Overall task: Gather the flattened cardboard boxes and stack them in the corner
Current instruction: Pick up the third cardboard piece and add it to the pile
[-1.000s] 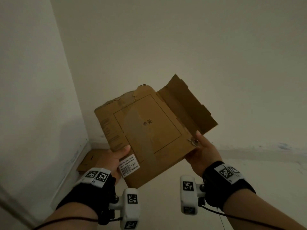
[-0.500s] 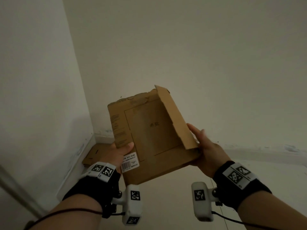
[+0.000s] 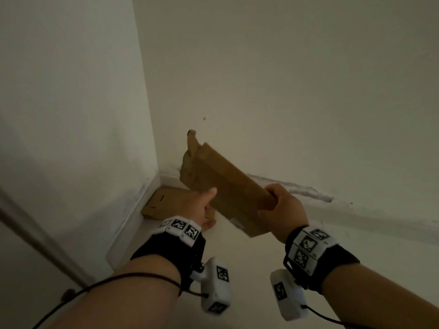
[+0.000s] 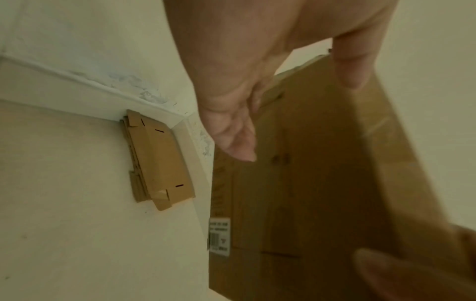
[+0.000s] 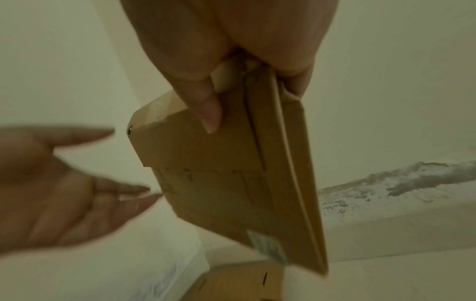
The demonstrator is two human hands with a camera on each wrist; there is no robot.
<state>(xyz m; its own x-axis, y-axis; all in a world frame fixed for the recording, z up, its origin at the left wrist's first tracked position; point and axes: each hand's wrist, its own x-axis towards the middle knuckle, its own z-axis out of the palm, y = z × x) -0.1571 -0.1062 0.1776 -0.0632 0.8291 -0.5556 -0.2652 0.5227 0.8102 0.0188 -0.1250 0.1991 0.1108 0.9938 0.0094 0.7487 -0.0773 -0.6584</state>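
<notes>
Right hand (image 3: 281, 210) grips folded box (image 3: 228, 188) by its near edge, held above floor stack (image 4: 159, 160) in the corner; left hand (image 3: 198, 206) fingers released, beside it. Lower it flat, flap tucked under, edges flush to skirting.

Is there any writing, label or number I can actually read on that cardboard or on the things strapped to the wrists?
None can be quoted.
White barcode sticker on the held cardboard box: bars and small print, too blurred.
Dark printed marks on the box's face: smeared, unreadable.
Square black-and-white code tags on the left wrist band and right wrist band: patterns only, no letters.
Flattened boxes in the corner: only slots, no text.
</notes>
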